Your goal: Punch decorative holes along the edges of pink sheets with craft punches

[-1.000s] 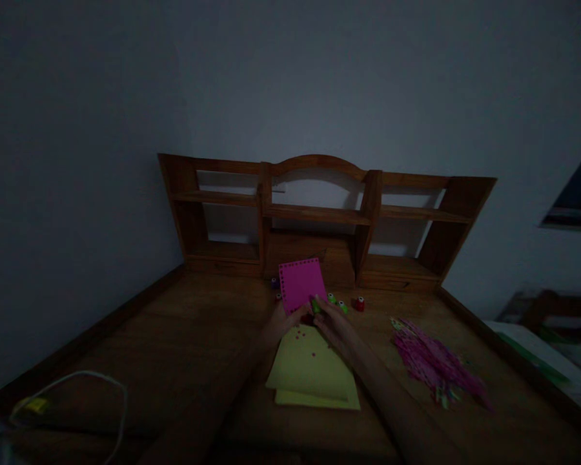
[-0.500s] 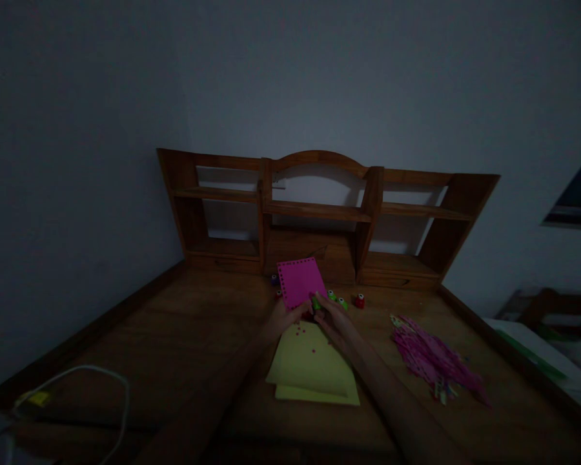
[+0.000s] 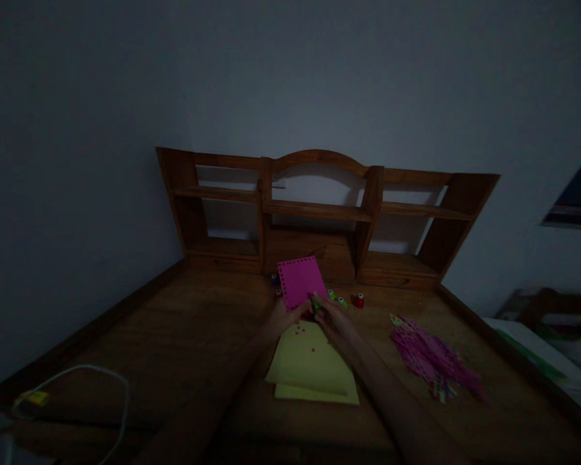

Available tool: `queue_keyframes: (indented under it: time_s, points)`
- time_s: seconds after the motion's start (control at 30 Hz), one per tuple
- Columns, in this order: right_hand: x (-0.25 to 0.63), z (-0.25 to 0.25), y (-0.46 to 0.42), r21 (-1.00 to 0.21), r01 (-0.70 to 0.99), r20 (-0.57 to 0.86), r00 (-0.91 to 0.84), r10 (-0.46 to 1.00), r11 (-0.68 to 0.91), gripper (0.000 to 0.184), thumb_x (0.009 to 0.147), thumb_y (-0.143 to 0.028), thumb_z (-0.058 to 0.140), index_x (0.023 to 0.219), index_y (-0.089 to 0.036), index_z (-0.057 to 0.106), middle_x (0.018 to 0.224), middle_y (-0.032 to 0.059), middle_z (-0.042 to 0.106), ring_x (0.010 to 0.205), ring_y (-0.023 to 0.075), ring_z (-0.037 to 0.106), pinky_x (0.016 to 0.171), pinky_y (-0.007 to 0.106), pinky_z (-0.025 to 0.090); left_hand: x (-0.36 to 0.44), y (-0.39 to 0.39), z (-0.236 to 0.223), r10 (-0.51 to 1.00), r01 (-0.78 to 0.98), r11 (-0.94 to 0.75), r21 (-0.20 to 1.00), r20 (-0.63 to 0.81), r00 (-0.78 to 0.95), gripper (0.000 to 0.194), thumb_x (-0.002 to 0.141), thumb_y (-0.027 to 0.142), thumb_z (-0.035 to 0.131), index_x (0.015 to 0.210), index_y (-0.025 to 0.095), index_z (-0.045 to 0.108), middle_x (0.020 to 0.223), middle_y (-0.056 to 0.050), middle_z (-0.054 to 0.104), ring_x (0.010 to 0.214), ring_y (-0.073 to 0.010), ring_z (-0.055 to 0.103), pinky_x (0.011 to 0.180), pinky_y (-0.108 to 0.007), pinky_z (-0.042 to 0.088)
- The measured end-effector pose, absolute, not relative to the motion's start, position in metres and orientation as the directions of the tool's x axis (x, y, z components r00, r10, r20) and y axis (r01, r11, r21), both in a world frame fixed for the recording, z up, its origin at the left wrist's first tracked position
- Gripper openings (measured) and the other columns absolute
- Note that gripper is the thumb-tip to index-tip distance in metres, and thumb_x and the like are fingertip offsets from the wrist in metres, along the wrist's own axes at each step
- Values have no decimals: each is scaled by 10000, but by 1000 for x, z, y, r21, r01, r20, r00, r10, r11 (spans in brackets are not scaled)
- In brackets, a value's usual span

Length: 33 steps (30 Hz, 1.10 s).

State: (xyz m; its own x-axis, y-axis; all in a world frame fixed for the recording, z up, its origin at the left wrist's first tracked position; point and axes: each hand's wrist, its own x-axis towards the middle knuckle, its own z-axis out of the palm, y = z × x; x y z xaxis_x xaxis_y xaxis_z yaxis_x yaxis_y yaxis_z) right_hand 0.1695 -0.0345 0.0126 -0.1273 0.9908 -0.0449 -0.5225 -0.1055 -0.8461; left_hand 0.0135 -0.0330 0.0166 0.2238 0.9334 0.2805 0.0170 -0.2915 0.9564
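Note:
A square of pink paper (image 3: 301,283) with small holes punched along its top and left edges is held tilted up above the desk. My left hand (image 3: 285,318) is closed on its lower edge. My right hand (image 3: 335,316) is wrapped round a small green craft punch (image 3: 315,302) at the paper's lower right edge. Beneath my hands lie sheets of yellow paper (image 3: 312,365), with several tiny pink punched bits on them. Just beyond my right hand stand two green punches (image 3: 341,301) and a red punch (image 3: 359,300).
A pile of pink paper strips (image 3: 436,358) lies on the desk at the right. A wooden shelf unit (image 3: 314,208) stands along the back. Near the left front corner are a white cable (image 3: 126,394) and a yellow object (image 3: 37,398). A blue punch (image 3: 274,279) sits behind the pink paper.
Almost nothing has moved. My hands keep the pink paper and the green punch in nearly the same place, with only a slight shift of my right hand's fingers.

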Motion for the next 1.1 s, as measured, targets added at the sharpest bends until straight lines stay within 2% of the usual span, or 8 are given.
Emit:
queue_keyframes:
  time_s: [0.13,0.3,0.5,0.73,0.93,1.1]
  points:
    - [168,17,-40,-827,-552,-44,-135,990,-112,232,650,-328,847,790,-171,749,735,8,678,572,80,492,546,217,378,14,-32,16,940,38,-275,961,261,220,370,794,458,659,1009,157,650,920,-95,706,768,-215,634,607,-288,490]
    - [168,17,-39,-822,-557,-62,-125,990,-122,251,634,-337,855,793,-176,747,691,-2,671,523,70,464,527,215,382,15,-31,16,940,46,-283,958,268,213,362,794,449,664,995,148,650,870,-89,699,704,-198,616,567,-275,469]
    - [171,13,-36,-822,-554,-69,-141,988,-137,264,648,-344,845,838,-187,748,828,24,717,646,99,576,584,214,430,14,-31,14,939,28,-285,958,273,211,379,790,457,670,1010,150,641,874,-78,693,660,-172,595,538,-254,450]
    - [172,13,-34,-825,-546,-73,-154,985,-146,276,644,-345,846,844,-186,742,826,36,724,655,122,607,584,230,448,15,-38,22,946,-13,-265,964,263,191,340,768,446,691,958,167,648,738,-46,671,720,-206,616,588,-276,463]
    - [171,11,-32,-826,-547,-74,-139,988,-139,284,632,-356,851,822,-179,737,821,40,724,664,128,605,599,237,449,14,-35,19,947,9,-258,966,251,202,325,773,430,679,950,161,641,741,-41,662,640,-171,584,540,-251,433]
    - [171,12,-32,-839,-526,-87,-129,988,-143,280,617,-360,857,778,-170,728,814,36,718,662,118,589,588,226,422,15,-35,16,949,9,-257,966,250,191,329,771,440,680,938,159,640,721,-34,654,655,-182,594,562,-265,453]
